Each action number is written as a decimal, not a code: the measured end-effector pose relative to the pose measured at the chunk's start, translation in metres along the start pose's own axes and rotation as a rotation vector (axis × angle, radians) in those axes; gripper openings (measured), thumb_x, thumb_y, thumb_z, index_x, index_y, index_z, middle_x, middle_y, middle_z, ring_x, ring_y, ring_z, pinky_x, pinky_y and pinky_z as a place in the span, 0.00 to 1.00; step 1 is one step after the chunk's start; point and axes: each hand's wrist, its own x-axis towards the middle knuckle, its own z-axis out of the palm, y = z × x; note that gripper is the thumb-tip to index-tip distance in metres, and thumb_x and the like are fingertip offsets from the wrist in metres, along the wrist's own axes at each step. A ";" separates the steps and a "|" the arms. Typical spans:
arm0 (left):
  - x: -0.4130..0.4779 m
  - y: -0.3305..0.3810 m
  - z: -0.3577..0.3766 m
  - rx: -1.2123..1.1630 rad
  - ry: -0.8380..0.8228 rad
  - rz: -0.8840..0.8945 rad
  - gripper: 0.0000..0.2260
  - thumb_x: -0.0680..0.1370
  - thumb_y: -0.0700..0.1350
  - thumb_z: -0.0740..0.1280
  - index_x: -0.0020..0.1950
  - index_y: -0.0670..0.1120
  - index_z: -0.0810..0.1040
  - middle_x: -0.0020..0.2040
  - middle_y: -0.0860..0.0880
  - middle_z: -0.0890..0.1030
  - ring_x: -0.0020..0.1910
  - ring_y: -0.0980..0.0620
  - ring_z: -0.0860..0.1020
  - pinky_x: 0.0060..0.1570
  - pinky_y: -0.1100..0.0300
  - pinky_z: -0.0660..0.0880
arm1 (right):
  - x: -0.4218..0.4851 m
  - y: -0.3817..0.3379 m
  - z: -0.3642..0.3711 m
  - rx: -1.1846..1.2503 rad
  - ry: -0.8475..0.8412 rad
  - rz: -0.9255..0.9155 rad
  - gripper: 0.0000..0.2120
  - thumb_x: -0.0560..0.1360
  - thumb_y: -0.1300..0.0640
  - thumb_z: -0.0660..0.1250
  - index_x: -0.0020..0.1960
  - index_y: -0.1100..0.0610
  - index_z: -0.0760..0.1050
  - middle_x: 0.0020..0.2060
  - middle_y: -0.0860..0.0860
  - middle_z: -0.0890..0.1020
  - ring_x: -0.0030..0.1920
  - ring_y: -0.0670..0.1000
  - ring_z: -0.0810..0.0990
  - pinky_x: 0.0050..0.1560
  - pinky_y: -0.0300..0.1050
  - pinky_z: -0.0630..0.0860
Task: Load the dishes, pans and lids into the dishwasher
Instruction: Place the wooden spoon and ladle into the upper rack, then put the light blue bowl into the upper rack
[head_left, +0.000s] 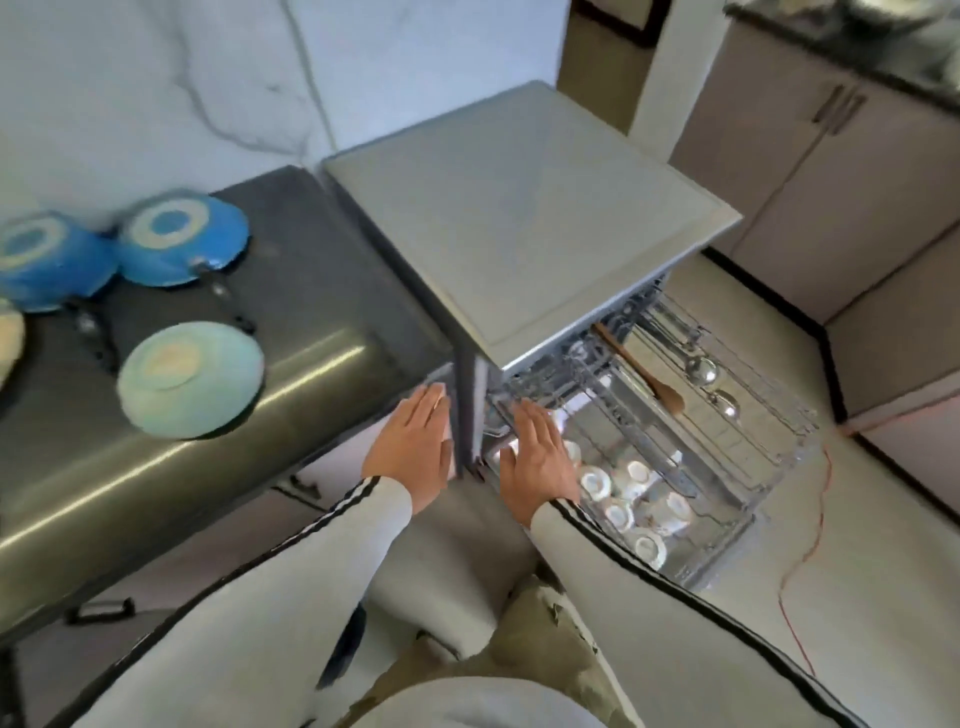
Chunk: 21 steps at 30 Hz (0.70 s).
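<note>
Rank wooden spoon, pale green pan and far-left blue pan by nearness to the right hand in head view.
1. Wooden spoon, rack right of the right hand.
2. Pale green pan, left on counter.
3. Far-left blue pan, by wall.

Thin red cable (822, 499) across the pale floor (883, 582) — beige cabinets (779, 182), marbled wall (130, 78) beyond.

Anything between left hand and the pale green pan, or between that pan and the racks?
Left hand to pale green pan: only bare counter between. Pan to racks: the near corner of the dishwasher stands between, so go around it. The upper rack, holding a wooden spoon, overhangs the cups below.
</note>
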 end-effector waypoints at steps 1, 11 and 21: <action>-0.014 -0.021 -0.001 0.010 0.012 -0.050 0.28 0.83 0.52 0.50 0.80 0.42 0.49 0.81 0.46 0.48 0.80 0.46 0.47 0.78 0.53 0.46 | 0.000 -0.019 0.005 -0.007 -0.004 -0.037 0.26 0.78 0.56 0.60 0.76 0.56 0.62 0.76 0.53 0.63 0.78 0.54 0.57 0.77 0.53 0.57; -0.134 -0.160 -0.015 -0.042 0.139 -0.460 0.28 0.82 0.54 0.53 0.79 0.41 0.55 0.80 0.44 0.54 0.79 0.46 0.51 0.78 0.52 0.49 | 0.007 -0.168 0.061 -0.068 -0.115 -0.410 0.26 0.81 0.52 0.56 0.78 0.55 0.58 0.79 0.50 0.57 0.79 0.50 0.52 0.78 0.49 0.52; -0.141 -0.225 -0.021 -0.214 0.271 -0.719 0.37 0.79 0.60 0.59 0.80 0.42 0.50 0.80 0.43 0.52 0.79 0.45 0.50 0.78 0.51 0.50 | 0.052 -0.259 0.101 -0.079 -0.197 -0.555 0.39 0.75 0.39 0.66 0.78 0.53 0.54 0.78 0.54 0.58 0.78 0.54 0.55 0.77 0.51 0.56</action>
